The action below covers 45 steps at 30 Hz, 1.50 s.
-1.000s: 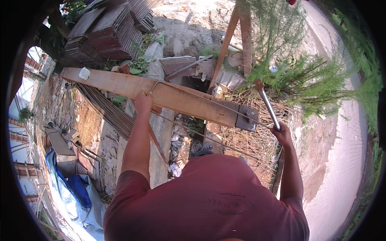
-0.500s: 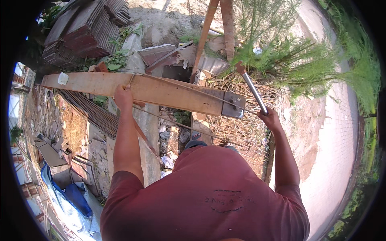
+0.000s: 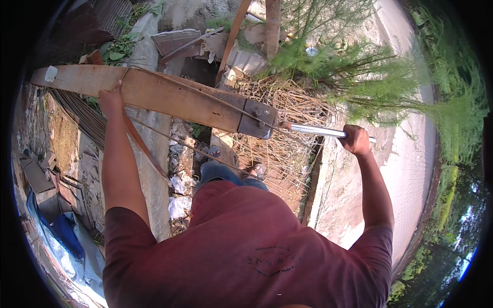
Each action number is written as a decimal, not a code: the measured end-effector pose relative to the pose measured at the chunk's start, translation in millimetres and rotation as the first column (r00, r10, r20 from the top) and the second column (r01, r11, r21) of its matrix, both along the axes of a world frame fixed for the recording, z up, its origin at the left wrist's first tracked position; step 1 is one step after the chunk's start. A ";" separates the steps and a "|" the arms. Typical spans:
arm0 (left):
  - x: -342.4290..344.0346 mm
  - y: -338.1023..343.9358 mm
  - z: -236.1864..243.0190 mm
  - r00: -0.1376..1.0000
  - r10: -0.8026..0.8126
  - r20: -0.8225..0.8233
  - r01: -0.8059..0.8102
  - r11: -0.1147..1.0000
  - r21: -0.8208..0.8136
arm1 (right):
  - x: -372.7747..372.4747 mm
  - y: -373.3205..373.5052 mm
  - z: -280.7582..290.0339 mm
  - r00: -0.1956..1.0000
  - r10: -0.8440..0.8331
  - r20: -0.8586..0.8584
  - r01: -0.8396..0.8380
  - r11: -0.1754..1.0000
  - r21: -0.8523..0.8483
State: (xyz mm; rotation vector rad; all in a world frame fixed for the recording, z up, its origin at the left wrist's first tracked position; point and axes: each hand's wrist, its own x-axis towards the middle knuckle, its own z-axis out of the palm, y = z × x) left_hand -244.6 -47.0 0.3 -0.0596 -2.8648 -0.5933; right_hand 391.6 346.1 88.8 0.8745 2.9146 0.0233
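Note:
A long wooden beam (image 3: 174,100) stretches across in front of me, with a dark metal plate (image 3: 257,119) carrying bolt-like pegs at its right end. A thin metal rod (image 3: 205,95) runs along the beam to the pegs. My left hand (image 3: 111,99) is closed at the beam's near edge around the bent part of this rod; its fingertips are partly hidden. My right hand (image 3: 356,140) grips the silver bar of a bending tool (image 3: 318,130). The tool's rusty head lies against the plate's right end, by the pegs, and its bar points right.
Many bent thin rods (image 3: 287,108) lie heaped beyond the plate. A bundle of straight rods (image 3: 82,120) extends under the beam's left part. Feathery green branches (image 3: 349,72) hang at the right. A blue tarp (image 3: 67,236) lies lower left, and wooden posts (image 3: 272,31) stand ahead.
My right hand has swung the tool from pointing away, with its head up by the branches, to lying sideways with its head at the plate. The view has shifted, so the beam appears further left.

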 end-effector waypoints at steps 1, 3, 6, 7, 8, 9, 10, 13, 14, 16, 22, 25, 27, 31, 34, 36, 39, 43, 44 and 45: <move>1.2 1.8 -1.7 1.000 0.024 -0.010 -0.024 1.000 0.003 | -3.7 9.3 -0.9 0.999 0.051 -0.017 -0.051 0.999 0.007; -7.4 -4.7 -6.5 1.000 0.021 0.011 -0.021 1.000 -0.001 | -20.5 25.5 -1.3 0.987 0.151 -0.059 -0.150 0.989 0.018; -14.6 -8.1 -11.3 1.000 -0.009 0.019 0.009 1.000 -0.011 | -36.4 58.3 -16.9 0.940 0.321 -0.118 -0.304 0.942 0.141; -15.1 -11.7 -11.1 1.000 -0.013 0.017 0.014 1.000 -0.017 | -52.2 61.2 -7.7 0.959 0.281 -0.046 -0.280 0.959 0.034; -15.3 -14.9 -9.9 1.000 0.001 0.019 -0.001 1.000 -0.021 | -59.5 72.8 -8.7 0.935 0.352 -0.042 -0.350 0.936 0.039; -15.1 -10.7 -10.3 1.000 0.008 0.023 -0.007 1.000 -0.023 | -63.9 84.4 -13.1 0.916 0.393 -0.080 -0.393 0.919 0.018; -15.2 -7.4 -10.2 1.000 0.015 0.027 -0.015 1.000 -0.025 | -68.0 95.6 -19.9 0.893 0.433 -0.119 -0.436 0.900 -0.001; -14.3 -4.4 -12.0 0.999 0.019 0.036 -0.018 0.999 -0.029 | -104.4 110.9 -23.5 0.748 0.639 -0.179 -0.629 0.769 0.113; -13.9 -9.1 -10.9 0.999 0.012 0.043 -0.011 1.000 -0.021 | -117.6 118.3 -26.1 0.718 0.675 -0.168 -0.668 0.737 0.108; -15.5 -12.2 -11.6 0.998 -0.018 0.063 0.018 1.000 0.002 | -139.6 130.4 -29.9 0.671 0.730 -0.129 -0.730 0.681 0.053; -16.5 -11.4 -15.2 0.999 -0.044 0.012 0.044 0.998 -0.055 | -182.5 137.5 -37.2 0.642 0.765 -0.051 -0.766 0.642 -0.031; -15.1 -14.6 -16.7 0.999 -0.037 -0.025 0.035 0.998 -0.058 | -192.5 138.1 -43.9 0.629 0.776 -0.046 -0.777 0.630 0.003; -11.3 -10.0 -12.8 1.000 -0.012 -0.001 0.012 0.999 -0.046 | -189.6 140.0 -49.8 0.629 0.775 -0.061 -0.775 0.631 0.016; -13.6 -12.6 -15.6 1.000 -0.002 -0.031 0.000 0.998 -0.056 | -162.6 136.5 -56.5 0.662 0.739 -0.126 -0.740 0.671 0.044; -19.3 -19.1 -24.8 0.996 0.003 -0.085 -0.007 0.999 -0.051 | -161.0 135.5 -55.1 0.712 0.691 -0.127 -0.694 0.719 0.025; -19.4 -14.2 -21.4 0.999 0.003 -0.037 -0.005 0.999 -0.040 | -162.4 152.7 -55.7 0.744 0.668 -0.010 -0.668 0.744 -0.016; -15.8 -12.4 -19.2 1.000 0.007 -0.011 -0.008 0.999 -0.033 | -159.2 165.8 -43.8 0.808 0.565 0.164 -0.580 0.813 0.058; -18.4 -14.5 -21.1 0.998 -0.002 -0.070 -0.002 0.998 -0.055 | -155.6 163.2 -45.6 0.883 0.433 0.182 -0.453 0.886 0.093; -20.7 -13.6 -22.0 0.998 -0.006 -0.055 0.003 0.998 -0.056 | -150.3 166.2 -51.5 0.898 0.416 0.145 -0.431 0.897 0.094; -23.6 -16.0 -21.7 0.999 -0.008 -0.042 0.005 0.998 -0.058 | -147.4 163.5 -53.3 0.900 0.430 0.069 -0.435 0.897 0.082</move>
